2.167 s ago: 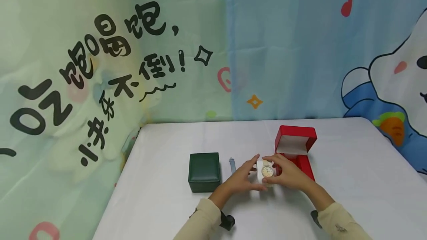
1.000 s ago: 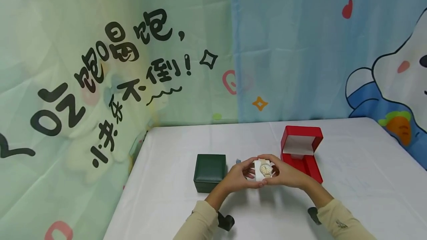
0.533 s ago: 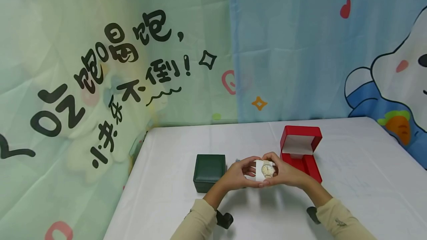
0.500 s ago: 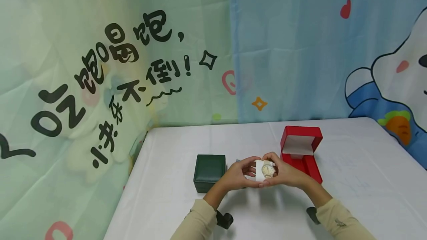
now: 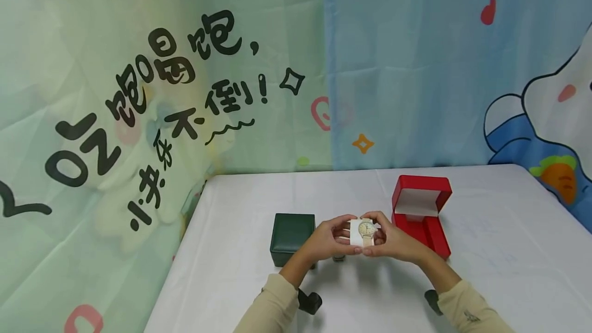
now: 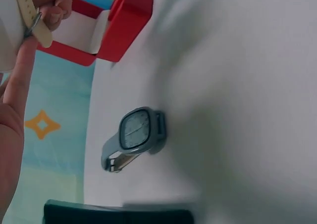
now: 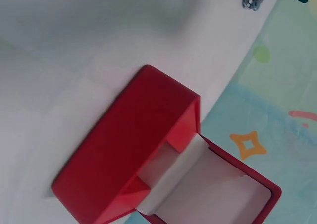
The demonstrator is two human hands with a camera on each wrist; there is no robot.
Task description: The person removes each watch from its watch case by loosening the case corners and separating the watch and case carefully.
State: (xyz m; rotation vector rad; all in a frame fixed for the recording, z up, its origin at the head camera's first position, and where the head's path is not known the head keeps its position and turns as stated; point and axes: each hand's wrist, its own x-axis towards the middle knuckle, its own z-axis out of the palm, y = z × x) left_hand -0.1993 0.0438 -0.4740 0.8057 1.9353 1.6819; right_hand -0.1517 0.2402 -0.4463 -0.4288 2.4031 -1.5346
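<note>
Above the table, both hands hold a white watch cushion (image 5: pixel 354 235) with a beige-strapped wristwatch (image 5: pixel 367 229) around it, its round dial facing up toward the head camera. My left hand (image 5: pixel 324 240) grips the cushion's left side, thumb along the near edge and fingers behind. On the other side, my right hand (image 5: pixel 396 241) pinches it between thumb and fingers, the two thumbs almost meeting. The left wrist view catches the beige strap (image 6: pixel 30 13) and its buckle beside the fingers; neither hand shows in the right wrist view.
The red watch box (image 5: pixel 423 230) stands with its lid up, right of the hands. A closed dark green box (image 5: pixel 292 235) sits to the left. Between them a blue-grey watch (image 6: pixel 134 130) lies on the white table, mostly hidden by my left hand in the head view.
The left hand, earlier spread beside the cushion, now holds it with the right. The cushion and watch have moved slightly left and up, and the watch has turned a little. The head view has shifted slightly.
</note>
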